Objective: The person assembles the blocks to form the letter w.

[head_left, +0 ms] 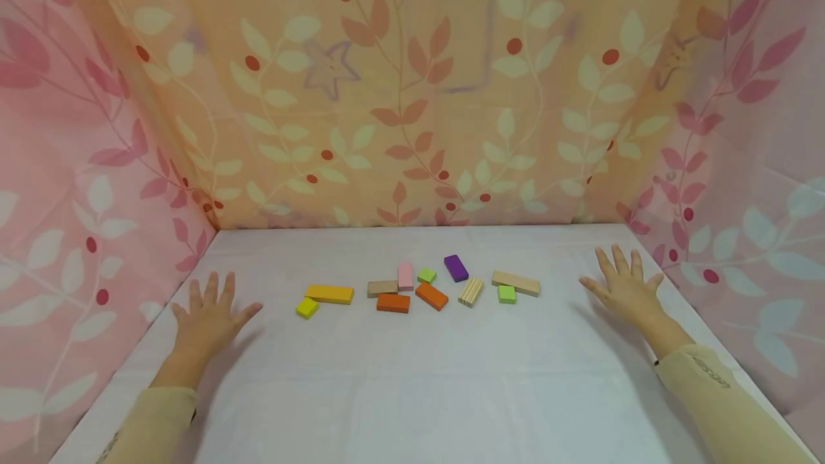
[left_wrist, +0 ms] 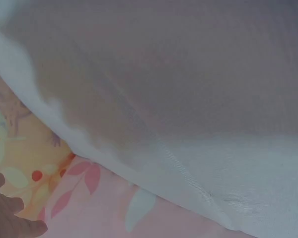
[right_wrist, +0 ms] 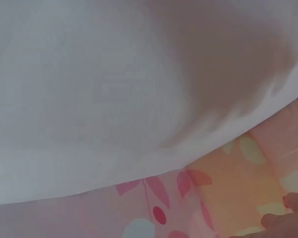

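My left hand [head_left: 208, 317] is spread over the left side of the white table, fingers straight, holding nothing. Nearest to it are a small yellow block [head_left: 307, 307] and a longer orange-yellow block [head_left: 330, 294]. On the right side my right hand [head_left: 624, 287] has its fingers fanned out and holds nothing. Closest to that hand lie a long plain wooden block [head_left: 516, 283] and a light green block [head_left: 507, 295]. Each wrist view shows only a few fingertips at a lower corner, with the hand's shadow on the cloth.
Mid-table lie a plain wooden block [head_left: 382, 288], a pink block [head_left: 404, 276], two orange blocks [head_left: 393, 303], a second green block [head_left: 427, 276], a purple block [head_left: 456, 268] and a striped block [head_left: 471, 292]. Leaf-patterned curtains [head_left: 399, 92] enclose the white table [head_left: 399, 392] at back and sides.
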Demonstrator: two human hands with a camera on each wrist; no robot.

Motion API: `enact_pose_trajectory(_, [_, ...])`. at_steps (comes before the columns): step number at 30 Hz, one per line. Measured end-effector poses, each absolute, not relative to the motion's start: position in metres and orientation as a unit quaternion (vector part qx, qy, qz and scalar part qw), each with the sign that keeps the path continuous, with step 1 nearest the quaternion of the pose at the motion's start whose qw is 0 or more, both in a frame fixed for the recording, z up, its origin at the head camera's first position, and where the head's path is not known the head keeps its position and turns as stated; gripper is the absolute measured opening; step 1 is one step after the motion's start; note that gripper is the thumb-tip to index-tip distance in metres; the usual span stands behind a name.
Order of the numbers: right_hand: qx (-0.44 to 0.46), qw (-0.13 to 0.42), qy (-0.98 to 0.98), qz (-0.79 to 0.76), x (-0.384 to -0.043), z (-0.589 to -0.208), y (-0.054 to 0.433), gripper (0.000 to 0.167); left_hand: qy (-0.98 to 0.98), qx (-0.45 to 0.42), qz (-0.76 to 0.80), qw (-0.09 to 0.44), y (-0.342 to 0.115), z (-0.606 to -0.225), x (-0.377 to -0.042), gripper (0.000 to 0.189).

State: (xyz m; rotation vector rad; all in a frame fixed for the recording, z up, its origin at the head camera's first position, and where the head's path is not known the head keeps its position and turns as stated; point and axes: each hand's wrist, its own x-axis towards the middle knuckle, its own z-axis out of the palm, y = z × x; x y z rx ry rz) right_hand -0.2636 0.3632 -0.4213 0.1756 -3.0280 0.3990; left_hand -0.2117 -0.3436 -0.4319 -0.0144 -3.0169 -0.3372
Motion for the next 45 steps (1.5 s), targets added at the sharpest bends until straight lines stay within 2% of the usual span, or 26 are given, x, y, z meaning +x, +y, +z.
enact_pose_trajectory(8, [0.066,0.064,-0.977,0.19,-0.26,-0.42,0.343,0.081,-0.992,-0.017,-0.116,0.044,-0.338,-0.433,-0.209,0.093])
enact_pose_trajectory(13, [0.07,0.085,-0.966,0.234,-0.253,-0.415,0.323,0.073,-0.992,-0.063,-0.096,0.06,-0.327,-0.433,-0.205,0.085])
enact_pose_trajectory(18, [0.113,0.109,-0.951,0.265,-0.245,-0.41,0.295,0.063,-0.985,-0.134,-0.066,0.086,-0.315,-0.432,-0.203,0.076])
enact_pose_trajectory(23, [0.17,0.128,-0.936,0.28,-0.24,-0.408,0.264,0.055,-0.98,-0.168,-0.052,0.088,-0.302,-0.432,-0.206,0.072])
enact_pose_trajectory(29, [0.238,0.125,-0.916,0.298,-0.237,-0.415,0.226,0.052,-0.981,-0.17,-0.08,0.055,-0.281,-0.429,-0.215,0.069])
enact_pose_trajectory(35, [0.312,0.107,-0.91,0.253,-0.238,-0.426,0.195,0.055,-0.978,-0.157,-0.136,0.007,-0.257,-0.428,-0.226,0.071])
enact_pose_trajectory(41, [0.366,0.08,-0.904,0.206,-0.238,-0.427,0.168,0.055,-0.976,-0.138,-0.16,-0.052,-0.247,-0.43,-0.237,0.069])
enact_pose_trajectory(45, [0.391,0.061,-0.898,0.192,-0.241,-0.429,0.153,0.055,-0.976,-0.139,-0.154,-0.069,-0.247,-0.434,-0.244,0.068])
